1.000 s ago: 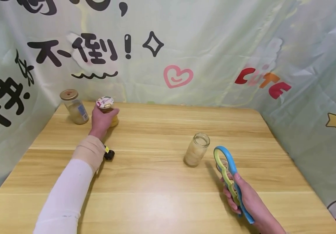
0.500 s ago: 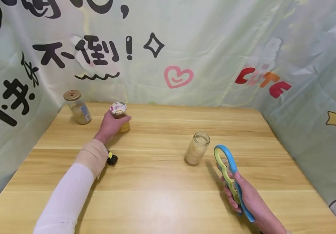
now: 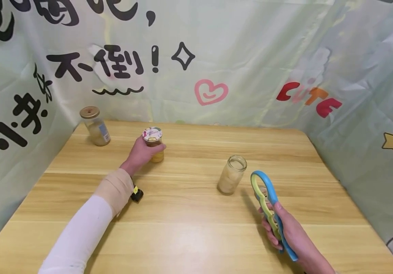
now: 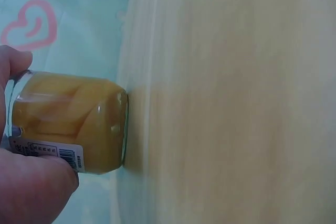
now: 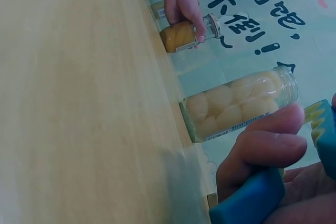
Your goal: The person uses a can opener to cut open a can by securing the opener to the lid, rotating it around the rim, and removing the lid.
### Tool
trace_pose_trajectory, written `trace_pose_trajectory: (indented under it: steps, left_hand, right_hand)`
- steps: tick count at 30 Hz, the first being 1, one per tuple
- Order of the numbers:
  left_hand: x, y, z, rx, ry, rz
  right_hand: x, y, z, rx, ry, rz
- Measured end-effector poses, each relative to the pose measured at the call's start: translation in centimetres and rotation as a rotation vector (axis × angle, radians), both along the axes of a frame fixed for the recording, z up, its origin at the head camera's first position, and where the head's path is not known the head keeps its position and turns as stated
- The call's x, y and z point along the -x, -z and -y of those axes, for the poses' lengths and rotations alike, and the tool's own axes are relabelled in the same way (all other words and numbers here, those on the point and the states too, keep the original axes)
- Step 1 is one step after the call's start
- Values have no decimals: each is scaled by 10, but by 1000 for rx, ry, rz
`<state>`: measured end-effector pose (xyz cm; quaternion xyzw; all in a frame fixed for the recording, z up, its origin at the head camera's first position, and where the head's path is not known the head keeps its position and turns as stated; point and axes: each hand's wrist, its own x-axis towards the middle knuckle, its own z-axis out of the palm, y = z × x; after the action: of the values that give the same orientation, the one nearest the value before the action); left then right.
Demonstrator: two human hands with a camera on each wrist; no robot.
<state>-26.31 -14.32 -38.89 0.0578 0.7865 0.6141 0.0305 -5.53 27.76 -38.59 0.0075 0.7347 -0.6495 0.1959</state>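
Observation:
My left hand (image 3: pixel 141 154) grips a jar of yellow fruit pieces (image 4: pixel 68 121), its lid printed white and pink. The jar's base is at or just above the table; I cannot tell which. My right hand (image 3: pixel 285 232) holds a blue and yellow-green jar opener (image 3: pixel 268 205) with toothed inner edges. Left of the opener stands a lidless glass jar (image 3: pixel 232 175), full of pale round fruit in the right wrist view. Through the opener's loop shows part of a small round thing (image 3: pixel 263 193), perhaps a lid, mostly hidden.
A jar with a gold lid (image 3: pixel 95 127) stands at the table's back left corner. The wooden table (image 3: pixel 182 213) meets a printed cloth backdrop (image 3: pixel 251 45) at the back and sides. A small black device (image 3: pixel 137 195) is at my left wrist.
My left hand has carried the jar of yellow fruit to the right and a little nearer. The right hand and jar opener stay almost still; the view has shifted slightly.

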Motion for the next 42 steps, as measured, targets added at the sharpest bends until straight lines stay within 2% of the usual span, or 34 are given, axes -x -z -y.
trace_pose_trajectory:
  steps: [4,7,12,15,18,22,35,37,42]
  left_hand:
    - [-7,3,-5,44,13,13]
    - [-3,15,-8,54,27,11]
    - [-13,11,-16,72,103,23]
    - [-19,10,-21,52,141,45]
    - [-23,10,-23,30,150,71]
    - [-28,10,-24,27,160,71]
    - [-39,9,-27,26,186,55]
    - [-40,9,-27,26,185,50]
    - [-41,10,-28,48,165,58]
  right_hand:
    - [0,-1,1,-11,4,11]
    - [-1,-1,1,-11,3,5]
    - [-1,0,3,-32,2,0]
    - [0,1,3,-45,0,-10]
    - [-1,1,2,-51,-11,-32]
    - [-2,2,1,-55,-36,-63]
    - [-2,2,3,-94,-11,-19]
    - [-2,3,3,-49,-36,-13]
    - [-2,4,1,171,-135,-6]
